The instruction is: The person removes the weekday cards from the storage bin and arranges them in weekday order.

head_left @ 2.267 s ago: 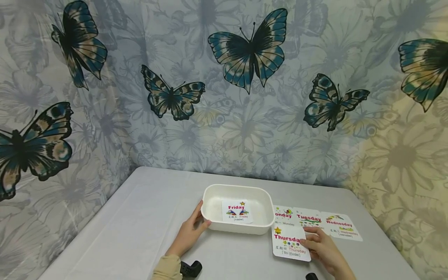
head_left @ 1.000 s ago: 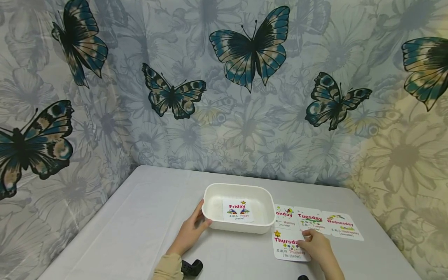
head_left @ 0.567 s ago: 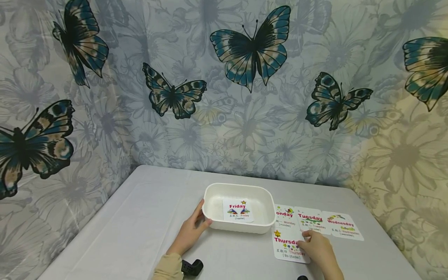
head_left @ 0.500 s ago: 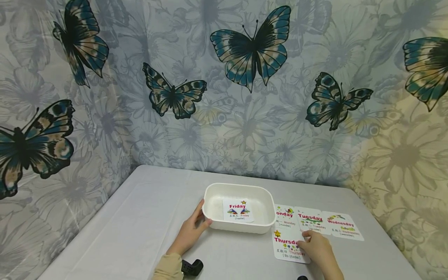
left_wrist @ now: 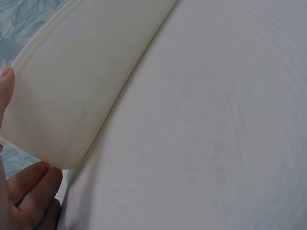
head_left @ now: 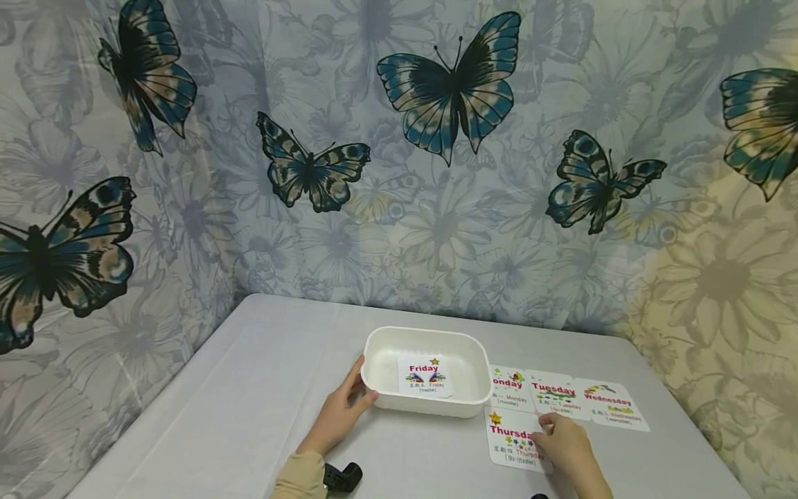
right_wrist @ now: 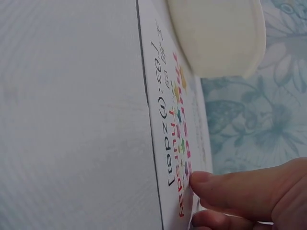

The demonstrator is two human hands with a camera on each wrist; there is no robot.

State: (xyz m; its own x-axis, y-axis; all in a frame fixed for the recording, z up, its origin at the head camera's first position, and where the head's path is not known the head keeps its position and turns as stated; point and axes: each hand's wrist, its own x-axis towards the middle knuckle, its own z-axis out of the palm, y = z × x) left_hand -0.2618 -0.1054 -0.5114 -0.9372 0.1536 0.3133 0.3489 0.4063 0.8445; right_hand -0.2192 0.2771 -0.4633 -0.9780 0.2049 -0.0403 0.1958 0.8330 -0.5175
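Observation:
A white plastic tub stands mid-table with a Friday word card lying inside. My left hand grips its left end; in the left wrist view the thumb is at the rim and the fingers are against the outer wall. To the right of the tub, a Thursday card lies in front of the Monday card and Tuesday card. My right hand pinches its right edge, with the thumb on the printed face in the right wrist view.
A Wednesday card ends the back row on the right. The tub overlaps the left part of the Monday card in the head view. White cloth covers the table, and a butterfly-print curtain hangs behind.
Since the oldest frame, my right hand has shifted slightly left and the Thursday card has settled just below the Monday and Tuesday cards. The left hand and tub have stayed put.

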